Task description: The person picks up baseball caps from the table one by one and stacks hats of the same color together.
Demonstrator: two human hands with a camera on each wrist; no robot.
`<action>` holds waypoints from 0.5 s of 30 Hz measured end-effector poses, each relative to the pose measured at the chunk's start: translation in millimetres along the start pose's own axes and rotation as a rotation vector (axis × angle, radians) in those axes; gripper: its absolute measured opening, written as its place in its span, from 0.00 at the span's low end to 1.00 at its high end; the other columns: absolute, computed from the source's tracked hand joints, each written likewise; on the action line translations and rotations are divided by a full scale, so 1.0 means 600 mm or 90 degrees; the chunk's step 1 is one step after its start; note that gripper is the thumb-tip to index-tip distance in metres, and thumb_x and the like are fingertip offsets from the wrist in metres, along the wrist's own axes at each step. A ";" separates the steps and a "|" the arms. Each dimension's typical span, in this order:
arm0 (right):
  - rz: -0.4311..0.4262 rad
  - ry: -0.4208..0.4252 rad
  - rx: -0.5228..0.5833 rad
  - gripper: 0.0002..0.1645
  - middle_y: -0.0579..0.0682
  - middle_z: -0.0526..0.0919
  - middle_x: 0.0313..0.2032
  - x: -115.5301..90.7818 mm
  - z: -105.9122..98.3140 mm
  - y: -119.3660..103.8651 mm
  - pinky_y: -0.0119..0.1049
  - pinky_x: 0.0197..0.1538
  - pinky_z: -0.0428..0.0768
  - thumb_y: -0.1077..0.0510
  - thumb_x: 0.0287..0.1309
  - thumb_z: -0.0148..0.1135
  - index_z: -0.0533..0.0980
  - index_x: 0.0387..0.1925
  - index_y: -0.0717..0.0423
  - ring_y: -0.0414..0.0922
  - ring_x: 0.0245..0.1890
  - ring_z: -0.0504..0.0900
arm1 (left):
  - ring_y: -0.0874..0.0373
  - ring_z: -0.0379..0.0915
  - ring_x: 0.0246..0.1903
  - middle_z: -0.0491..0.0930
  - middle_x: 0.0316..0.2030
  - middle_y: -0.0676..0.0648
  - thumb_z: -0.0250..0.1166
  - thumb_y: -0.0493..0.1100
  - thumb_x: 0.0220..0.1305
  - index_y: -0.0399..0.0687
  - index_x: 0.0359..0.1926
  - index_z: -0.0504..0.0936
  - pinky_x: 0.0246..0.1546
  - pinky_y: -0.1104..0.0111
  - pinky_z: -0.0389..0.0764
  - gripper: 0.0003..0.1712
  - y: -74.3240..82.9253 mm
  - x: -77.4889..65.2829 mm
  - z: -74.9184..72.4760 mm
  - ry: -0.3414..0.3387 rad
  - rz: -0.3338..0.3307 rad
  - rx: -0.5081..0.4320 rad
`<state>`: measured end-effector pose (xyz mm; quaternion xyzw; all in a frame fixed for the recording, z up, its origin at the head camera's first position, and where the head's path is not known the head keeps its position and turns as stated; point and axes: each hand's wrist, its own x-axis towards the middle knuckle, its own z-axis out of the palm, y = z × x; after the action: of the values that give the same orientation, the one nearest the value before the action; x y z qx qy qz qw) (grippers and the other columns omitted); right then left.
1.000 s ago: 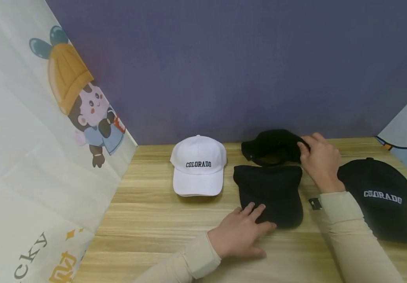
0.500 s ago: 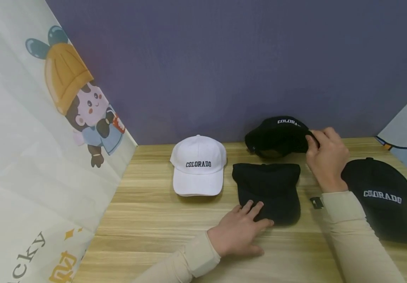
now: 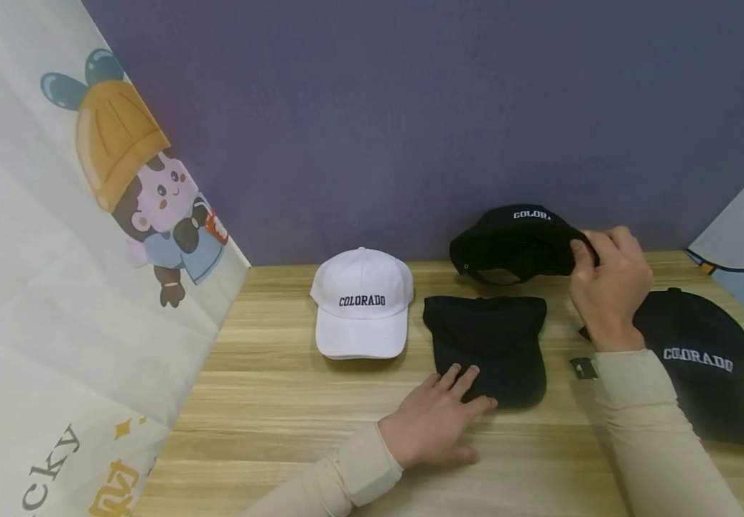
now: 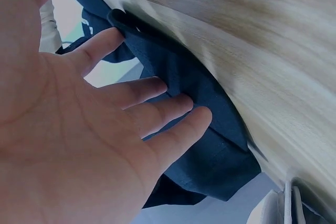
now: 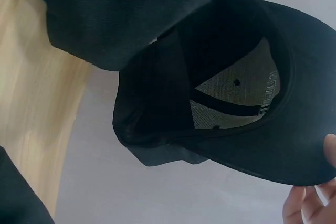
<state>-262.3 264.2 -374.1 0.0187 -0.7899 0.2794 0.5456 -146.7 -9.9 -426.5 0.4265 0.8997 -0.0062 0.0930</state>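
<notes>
The back blk cap (image 3: 508, 248) is pinched by its brim (image 5: 311, 90) in the R hand (image 3: 612, 283) near the wall (image 3: 372, 136); it could be dropped if that slips. The front cap (image 3: 491, 345), touched by the L hand (image 3: 436, 416) (fingers spread), might be slid if pushed.

Site: a screened-off work area; wider premises cannot be determined. Evidence: wood-grain table (image 3: 262, 431) below the left hand (image 3: 431, 422), dark upright panel (image 3: 411, 129) beyond the right hand (image 3: 610, 287), cartoon-printed sheet (image 3: 16, 251) left of the left hand.
</notes>
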 end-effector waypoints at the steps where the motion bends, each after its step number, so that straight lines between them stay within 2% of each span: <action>1: 0.001 0.002 0.001 0.17 0.67 0.81 0.35 0.001 -0.001 -0.001 0.57 0.37 0.69 0.54 0.69 0.64 0.86 0.40 0.66 0.65 0.35 0.78 | 0.44 0.54 0.78 0.52 0.81 0.46 0.64 0.69 0.65 0.74 0.75 0.63 0.73 0.54 0.67 0.40 0.000 0.000 0.000 0.000 0.000 -0.001; 7: -0.001 0.016 0.010 0.19 0.68 0.79 0.34 0.009 -0.010 -0.009 0.55 0.37 0.66 0.53 0.70 0.63 0.85 0.40 0.68 0.65 0.35 0.76 | 0.43 0.54 0.78 0.52 0.81 0.45 0.64 0.69 0.65 0.74 0.75 0.63 0.72 0.53 0.68 0.40 -0.001 0.000 0.003 0.006 0.000 0.002; 15: -0.003 0.040 0.021 0.23 0.69 0.77 0.34 0.019 -0.025 -0.021 0.52 0.38 0.63 0.49 0.69 0.63 0.85 0.41 0.68 0.66 0.33 0.73 | 0.43 0.55 0.78 0.53 0.80 0.42 0.64 0.71 0.63 0.70 0.75 0.64 0.71 0.53 0.70 0.42 -0.002 0.000 0.005 0.026 -0.001 0.035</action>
<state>-250.1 263.5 -355.1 0.0210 -0.7675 0.2919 0.5704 -147.0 -11.0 -429.8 0.4281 0.9013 -0.0225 0.0626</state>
